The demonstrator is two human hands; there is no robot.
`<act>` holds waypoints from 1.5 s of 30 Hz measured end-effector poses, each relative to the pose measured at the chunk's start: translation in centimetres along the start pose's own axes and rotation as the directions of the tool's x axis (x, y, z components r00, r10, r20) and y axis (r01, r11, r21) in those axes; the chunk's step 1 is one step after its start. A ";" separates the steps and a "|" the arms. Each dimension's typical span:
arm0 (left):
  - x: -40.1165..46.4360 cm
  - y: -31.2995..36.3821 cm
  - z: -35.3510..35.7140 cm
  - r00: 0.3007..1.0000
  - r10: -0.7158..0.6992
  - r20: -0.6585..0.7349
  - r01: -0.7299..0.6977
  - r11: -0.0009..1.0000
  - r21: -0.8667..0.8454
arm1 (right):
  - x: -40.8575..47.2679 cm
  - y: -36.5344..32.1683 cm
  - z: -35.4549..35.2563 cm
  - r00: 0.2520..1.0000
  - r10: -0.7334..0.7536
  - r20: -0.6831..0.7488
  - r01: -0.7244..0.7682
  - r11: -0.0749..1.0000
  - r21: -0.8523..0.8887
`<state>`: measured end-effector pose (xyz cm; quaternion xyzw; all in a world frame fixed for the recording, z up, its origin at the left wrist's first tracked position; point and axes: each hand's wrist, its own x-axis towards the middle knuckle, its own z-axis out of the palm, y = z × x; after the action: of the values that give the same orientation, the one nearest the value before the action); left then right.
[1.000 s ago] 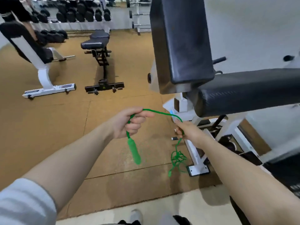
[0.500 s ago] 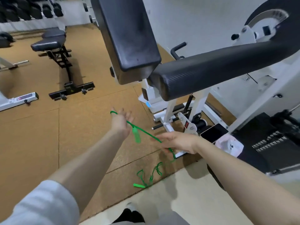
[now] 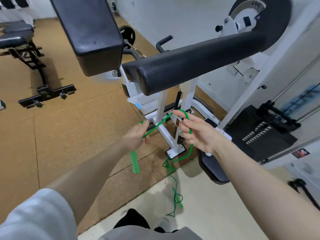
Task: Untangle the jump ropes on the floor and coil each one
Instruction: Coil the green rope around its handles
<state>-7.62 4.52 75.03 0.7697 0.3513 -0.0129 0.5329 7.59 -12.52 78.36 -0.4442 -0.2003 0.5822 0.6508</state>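
head | your left hand [image 3: 136, 135] grips the green jump rope [image 3: 187, 135] near one handle [image 3: 134, 161], which dangles below | your right hand [image 3: 197, 132] pinches a loop of it | the tangled remainder trails to the floor [image 3: 69, 132] by the exercise machine [image 3: 190, 70]

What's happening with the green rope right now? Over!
Both hands gripping: left hand, right hand. Green jump rope stretched between them; one handle dangling, tangled tail hanging to the floor. Gym machine frame close behind.
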 end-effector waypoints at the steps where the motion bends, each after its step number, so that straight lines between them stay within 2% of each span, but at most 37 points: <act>1: -0.2 0.4 0.2 0.997 -0.021 0.077 0.027 0.997 -0.074 | -0.1 -0.3 0.0 0.998 -0.013 -0.067 0.011 0.999 -0.037; 4: -1.2 1.2 0.8 0.932 0.035 0.360 -0.029 0.999 -0.021 | -0.2 -1.6 0.0 0.975 -0.118 -0.189 0.087 0.982 -0.166; 6: -1.9 1.9 1.3 0.866 0.096 0.491 -0.098 0.995 -0.022 | 0.1 -2.2 -0.2 0.917 -0.244 -0.314 0.157 0.948 -0.277; 8: -2.4 3.0 1.6 0.780 0.177 0.600 -0.077 0.979 -0.190 | 0.6 -2.3 -0.7 0.813 -0.371 -0.450 0.170 0.889 -0.425; 10: -2.5 4.1 1.5 0.706 0.316 0.634 0.004 0.893 -0.450 | 0.8 -1.4 -1.7 0.722 -0.421 -0.549 0.066 0.831 -0.552; 11: -2.4 4.5 1.3 0.683 0.386 0.620 0.045 0.825 -0.564 | 0.7 -0.7 -2.1 0.715 -0.411 -0.566 -0.003 0.808 -0.589; 12: -2.2 4.7 1.1 0.668 0.448 0.594 0.077 0.752 -0.655 | 0.6 0.1 -2.5 0.742 -0.386 -0.548 -0.056 0.779 -0.624; 14: -1.7 4.8 0.7 0.682 0.515 0.520 0.085 0.650 -0.755 | 0.4 1.9 -3.2 0.835 -0.332 -0.439 -0.141 0.642 -0.753; 16: -1.2 4.5 0.6 0.734 0.518 0.440 0.078 0.579 -0.812 | 0.1 2.9 -2.9 0.905 -0.265 -0.334 -0.194 0.441 -0.876; 17: -1.1 4.7 0.7 0.770 0.498 0.400 0.103 0.521 -0.847 | -0.1 3.0 -2.5 0.937 -0.188 -0.293 -0.203 0.388 -0.899; 19: -0.3 4.8 1.0 0.875 0.390 0.285 0.125 0.388 -0.913 | -0.8 2.9 -0.6 0.975 0.084 -0.204 -0.221 0.405 -0.887; 20: 0.3 4.6 1.2 0.931 0.297 0.213 0.097 0.361 -0.927 | -1.0 2.5 0.5 0.964 0.219 -0.153 -0.233 0.410 -0.882; 21: 0.7 4.5 1.3 0.968 0.205 0.142 0.059 0.363 -0.930 | -1.1 2.1 1.6 0.939 0.322 -0.117 -0.248 0.406 -0.879; 23: 1.6 4.2 1.9 0.996 0.084 0.030 -0.008 0.420 -0.908 | -1.3 0.9 3.3 0.888 0.454 -0.067 -0.271 0.401 -0.875; 25: 1.9 4.3 2.3 0.996 0.087 -0.002 -0.053 0.589 -0.806 | -1.5 -0.5 4.4 0.861 0.508 -0.020 -0.268 0.420 -0.867; 27: 1.5 4.8 2.7 0.989 0.149 0.012 -0.115 0.814 -0.570 | -1.7 -1.9 4.6 0.895 0.444 0.030 -0.186 0.434 -0.881; 28: 1.2 5.2 2.9 0.984 0.180 0.021 -0.153 0.888 -0.434 | -1.6 -2.6 4.5 0.936 0.351 0.043 -0.117 0.423 -0.899; 30: 0.3 6.2 3.3 0.977 0.208 0.035 -0.197 0.960 -0.201 | -1.0 -3.4 3.9 0.998 0.052 0.031 0.008 0.405 -0.914; 31: 0.0 6.7 3.4 0.978 0.200 0.065 -0.188 0.970 -0.152 | -0.7 -3.7 3.4 0.994 -0.109 0.012 0.056 0.415 -0.908; 33: -0.5 7.6 3.4 0.960 0.158 0.230 -0.097 0.962 -0.255 | -0.2 -4.0 2.4 0.943 -0.332 -0.031 0.126 0.442 -0.888; 35: -0.7 8.5 3.0 0.862 0.206 0.464 -0.009 0.920 -0.392 | -0.2 -3.9 1.6 0.911 -0.407 -0.075 0.143 0.480 -0.866; 36: -0.9 8.8 2.8 0.790 0.263 0.554 0.013 0.896 -0.444 | -0.1 -3.7 1.1 0.905 -0.415 -0.098 0.146 0.517 -0.844; 38: -0.9 8.9 2.5 0.688 0.379 0.619 0.033 0.835 -0.549 | 0.0 -3.0 0.2 0.901 -0.407 -0.150 0.142 0.603 -0.785; 40: -0.6 9.0 2.0 0.658 0.493 0.569 0.030 0.738 -0.674 | 0.0 -1.9 -0.6 0.908 -0.370 -0.195 0.105 0.654 -0.749; 41: -0.6 9.3 1.6 0.656 0.558 0.509 0.041 0.647 -0.761 | -0.1 -1.1 -1.1 0.922 -0.329 -0.202 0.068 0.654 -0.753; 42: -0.5 9.7 1.2 0.686 0.590 0.425 0.049 0.546 -0.837 | -0.4 -0.2 -1.5 0.945 -0.265 -0.193 0.022 0.638 -0.769; 43: -0.5 10.2 0.8 0.756 0.563 0.334 0.034 0.476 -0.879 | -0.7 0.6 -1.7 0.971 -0.170 -0.169 -0.030 0.614 -0.789; 44: -0.3 10.5 0.6 0.833 0.494 0.248 -0.007 0.457 -0.889 | -1.2 1.3 -1.6 0.987 -0.052 -0.150 -0.090 0.594 -0.799; 45: -0.1 10.6 0.5 0.892 0.413 0.182 -0.048 0.489 -0.871 | -1.6 1.6 -1.0 0.989 0.065 -0.131 -0.144 0.579 -0.803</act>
<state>-1.62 2.09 83.46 0.4347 0.0970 0.0889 0.8909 7.06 -14.54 76.90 -0.7276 -0.3884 0.4443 0.3498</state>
